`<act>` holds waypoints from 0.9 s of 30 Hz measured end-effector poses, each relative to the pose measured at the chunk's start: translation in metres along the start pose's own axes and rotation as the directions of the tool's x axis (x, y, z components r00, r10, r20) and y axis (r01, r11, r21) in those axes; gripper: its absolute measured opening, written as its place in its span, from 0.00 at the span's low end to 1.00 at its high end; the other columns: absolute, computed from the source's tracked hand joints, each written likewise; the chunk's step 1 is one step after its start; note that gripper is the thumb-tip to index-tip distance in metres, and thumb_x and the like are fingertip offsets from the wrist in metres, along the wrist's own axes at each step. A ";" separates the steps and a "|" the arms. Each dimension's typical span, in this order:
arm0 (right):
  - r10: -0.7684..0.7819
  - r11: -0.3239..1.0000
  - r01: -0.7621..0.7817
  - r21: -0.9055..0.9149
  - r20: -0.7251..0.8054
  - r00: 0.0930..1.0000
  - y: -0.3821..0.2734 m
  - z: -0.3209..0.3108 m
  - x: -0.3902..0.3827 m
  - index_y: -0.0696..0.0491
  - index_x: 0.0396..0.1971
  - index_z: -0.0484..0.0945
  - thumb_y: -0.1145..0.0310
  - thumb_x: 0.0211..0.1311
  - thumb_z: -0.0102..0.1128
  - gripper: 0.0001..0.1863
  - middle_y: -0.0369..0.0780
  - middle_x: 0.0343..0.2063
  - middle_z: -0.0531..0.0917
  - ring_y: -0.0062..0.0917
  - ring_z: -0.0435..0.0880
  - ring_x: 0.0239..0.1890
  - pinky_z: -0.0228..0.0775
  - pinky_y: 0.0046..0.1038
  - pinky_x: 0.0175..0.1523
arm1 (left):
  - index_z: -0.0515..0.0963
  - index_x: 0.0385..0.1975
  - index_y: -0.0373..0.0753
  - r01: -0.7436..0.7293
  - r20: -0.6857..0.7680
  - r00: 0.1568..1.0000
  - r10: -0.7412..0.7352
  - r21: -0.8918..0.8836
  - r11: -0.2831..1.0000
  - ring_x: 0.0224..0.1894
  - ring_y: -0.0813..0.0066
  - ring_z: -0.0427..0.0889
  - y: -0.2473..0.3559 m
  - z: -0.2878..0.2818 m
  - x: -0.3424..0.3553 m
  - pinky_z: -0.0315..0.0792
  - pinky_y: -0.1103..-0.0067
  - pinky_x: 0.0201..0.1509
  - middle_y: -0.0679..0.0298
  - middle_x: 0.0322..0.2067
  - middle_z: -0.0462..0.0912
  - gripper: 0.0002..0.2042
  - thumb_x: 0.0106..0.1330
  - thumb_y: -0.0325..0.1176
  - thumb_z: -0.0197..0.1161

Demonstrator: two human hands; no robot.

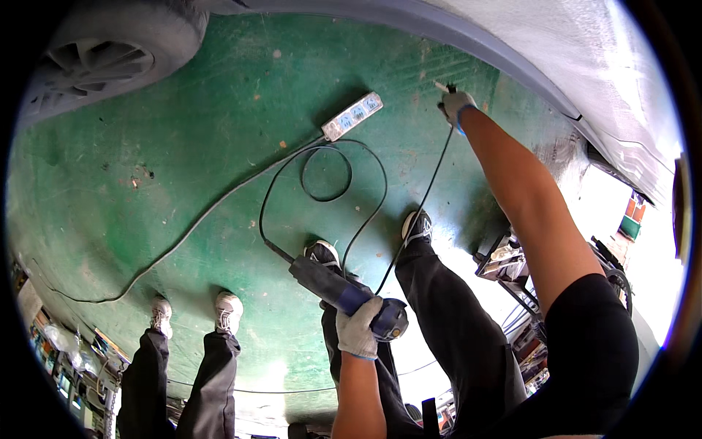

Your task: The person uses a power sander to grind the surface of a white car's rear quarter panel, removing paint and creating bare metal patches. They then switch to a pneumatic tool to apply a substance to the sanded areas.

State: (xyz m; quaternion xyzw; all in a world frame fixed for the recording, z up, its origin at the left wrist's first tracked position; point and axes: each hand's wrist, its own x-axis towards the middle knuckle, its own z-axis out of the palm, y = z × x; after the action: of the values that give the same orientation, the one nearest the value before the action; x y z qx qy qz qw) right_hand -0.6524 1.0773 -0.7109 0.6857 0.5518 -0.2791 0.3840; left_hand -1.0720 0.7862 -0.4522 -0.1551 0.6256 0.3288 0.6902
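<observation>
At six o'clock, just below the middle of our view, our left hand [357, 333] has its gloved fingers wrapped round the front of the grinder [344, 294], whose tail points to ten o'clock; we cannot tell whether a disc is fitted. Out toward one o'clock, our right hand [457, 106], gloved too, has its fingers drawn in narrow round what looks like the plug [451, 88]. We judge the step in hand to be managing the grinder and its cord [279, 252] together; any further reach on the right calls for slack cord and a steady left grip.

Farther out, at twelve o'clock, lies the strip [352, 115], with no plug that we can see in its blue sockets. Its cable [219, 201] runs off toward eight o'clock. Cord loops sprawl between strip and our shoes [418, 225], the likeliest snag.

At the edges, a wheel [102, 62] sits at ten o'clock, a car panel [585, 66] at two, and a co-worker's legs [208, 380] at seven, near the cable.
</observation>
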 end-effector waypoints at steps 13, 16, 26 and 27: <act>-0.113 0.861 0.253 0.440 -0.320 0.941 -0.161 0.010 -0.034 0.54 0.50 0.87 0.53 0.74 0.54 0.22 0.52 0.47 0.89 0.51 0.86 0.52 0.78 0.48 0.57 | 0.79 0.51 0.33 0.139 -0.200 0.970 -0.136 0.000 0.990 0.42 0.71 0.86 -0.013 0.014 -0.003 0.83 0.74 0.50 0.62 0.42 0.84 0.20 0.60 0.22 0.76; -0.085 0.821 0.246 0.516 -0.316 0.945 -0.162 0.019 -0.038 0.54 0.51 0.87 0.51 0.73 0.56 0.23 0.52 0.48 0.88 0.51 0.86 0.52 0.78 0.47 0.57 | 0.79 0.53 0.33 0.109 -0.214 0.969 -0.120 -0.060 0.992 0.42 0.71 0.86 -0.007 0.014 0.002 0.83 0.74 0.51 0.62 0.43 0.84 0.21 0.60 0.22 0.76; 0.007 0.825 0.120 0.552 -0.222 0.975 -0.175 0.016 -0.037 0.55 0.46 0.88 0.48 0.70 0.61 0.24 0.53 0.45 0.89 0.52 0.87 0.51 0.79 0.48 0.57 | 0.78 0.57 0.34 -0.207 -0.151 0.971 0.187 -0.132 0.969 0.47 0.70 0.84 0.005 0.020 0.005 0.81 0.73 0.57 0.61 0.45 0.84 0.25 0.58 0.18 0.76; 0.021 0.834 0.120 0.539 -0.248 0.969 -0.179 0.016 -0.036 0.55 0.45 0.88 0.48 0.71 0.61 0.24 0.54 0.46 0.89 0.52 0.87 0.51 0.80 0.48 0.57 | 0.77 0.58 0.34 -0.205 -0.152 0.970 0.188 -0.102 0.973 0.48 0.70 0.84 0.007 0.020 0.006 0.80 0.73 0.58 0.60 0.45 0.84 0.26 0.58 0.18 0.76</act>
State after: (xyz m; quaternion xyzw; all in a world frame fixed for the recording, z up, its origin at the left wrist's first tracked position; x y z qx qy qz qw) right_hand -0.8342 1.0616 -0.7298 0.7812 0.5089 -0.3494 0.0929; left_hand -1.0611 0.8052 -0.4532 -0.1554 0.6649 0.4200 0.5978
